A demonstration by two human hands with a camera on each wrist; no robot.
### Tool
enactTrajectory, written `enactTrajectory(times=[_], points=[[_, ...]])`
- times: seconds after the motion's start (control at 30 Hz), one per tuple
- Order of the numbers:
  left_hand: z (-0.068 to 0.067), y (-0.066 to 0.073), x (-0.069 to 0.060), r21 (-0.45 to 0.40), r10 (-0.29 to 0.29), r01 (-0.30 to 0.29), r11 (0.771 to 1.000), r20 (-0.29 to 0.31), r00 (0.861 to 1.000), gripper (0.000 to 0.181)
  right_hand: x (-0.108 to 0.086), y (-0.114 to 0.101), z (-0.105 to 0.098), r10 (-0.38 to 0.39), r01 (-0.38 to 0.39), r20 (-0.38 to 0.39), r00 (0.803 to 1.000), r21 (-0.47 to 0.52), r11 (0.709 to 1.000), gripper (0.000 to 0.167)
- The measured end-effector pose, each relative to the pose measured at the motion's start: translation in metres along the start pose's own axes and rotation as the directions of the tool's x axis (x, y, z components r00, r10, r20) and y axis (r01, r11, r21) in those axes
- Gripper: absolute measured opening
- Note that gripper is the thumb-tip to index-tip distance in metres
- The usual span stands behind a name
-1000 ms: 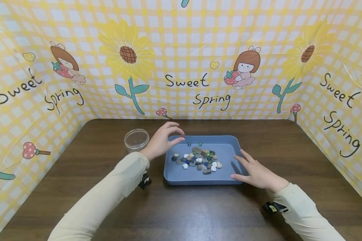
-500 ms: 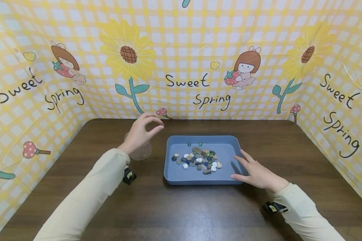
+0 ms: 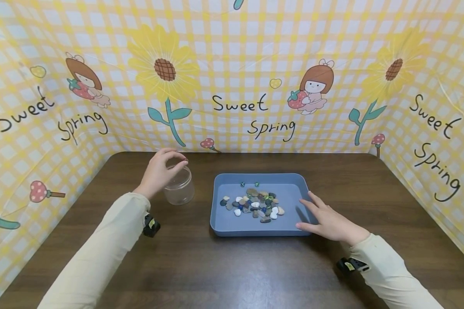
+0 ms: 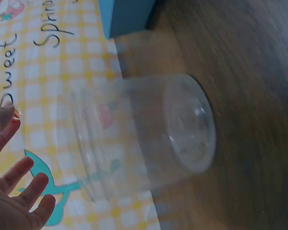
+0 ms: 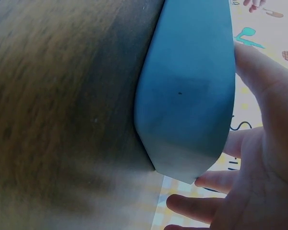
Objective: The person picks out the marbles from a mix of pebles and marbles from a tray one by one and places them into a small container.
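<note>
Above the mouth of a clear jar [image 3: 179, 189], the left hand [image 3: 159, 172] pinches a small orange-red marble [image 4: 17, 113] between thumb and forefinger; its other fingers are spread in the left wrist view. The jar [image 4: 144, 139] looks empty there. A blue tray [image 3: 232, 226] holds several pebbles [image 3: 255, 205] in white, grey and brown, with blue and green marbles among them. Two greenish marbles [image 3: 242, 184] lie apart near its back wall. The right hand [image 3: 330, 221] rests at the tray's right rim with fingers spread, touching the tray [image 5: 185, 91] in the right wrist view.
The brown wooden table [image 3: 232, 266] carries the jar left of the tray, with a gap between them. A yellow checked cloth [image 3: 232, 51] with printed flowers stands behind the table and along both sides.
From the tray's back left corner, the left hand has moved left to the jar, still pinching the marble. The right hand and tray have stayed in place.
</note>
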State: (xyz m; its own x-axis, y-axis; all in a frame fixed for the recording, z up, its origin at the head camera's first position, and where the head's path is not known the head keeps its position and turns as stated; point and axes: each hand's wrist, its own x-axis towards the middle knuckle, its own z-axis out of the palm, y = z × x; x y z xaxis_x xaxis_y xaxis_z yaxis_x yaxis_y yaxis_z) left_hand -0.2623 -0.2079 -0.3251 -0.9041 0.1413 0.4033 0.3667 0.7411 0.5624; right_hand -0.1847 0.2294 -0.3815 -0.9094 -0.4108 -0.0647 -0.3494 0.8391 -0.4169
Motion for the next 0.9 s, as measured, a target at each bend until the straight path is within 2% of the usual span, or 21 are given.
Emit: enactTrajectory(times=[0.23,0.53,0.9], points=[[-0.003,-0.015,-0.004,0.072,-0.082,0.079,0.994,0.043,0.996,0.024,0.0,0.0,0.0,0.007,-0.007,0.013,1.0,0.004,1.0,0.081],[-0.004,-0.024,-0.009,0.145,-0.178,0.161,0.976,0.108,0.978,0.028,0.0,0.001,0.001,0.005,-0.006,0.021,1.0,0.015,1.0,0.082],[0.002,-0.029,-0.009,0.173,-0.219,0.196,0.965,0.123,0.968,0.028,0.0,0.002,0.001,0.001,-0.002,0.018,1.0,0.023,1.0,0.081]])
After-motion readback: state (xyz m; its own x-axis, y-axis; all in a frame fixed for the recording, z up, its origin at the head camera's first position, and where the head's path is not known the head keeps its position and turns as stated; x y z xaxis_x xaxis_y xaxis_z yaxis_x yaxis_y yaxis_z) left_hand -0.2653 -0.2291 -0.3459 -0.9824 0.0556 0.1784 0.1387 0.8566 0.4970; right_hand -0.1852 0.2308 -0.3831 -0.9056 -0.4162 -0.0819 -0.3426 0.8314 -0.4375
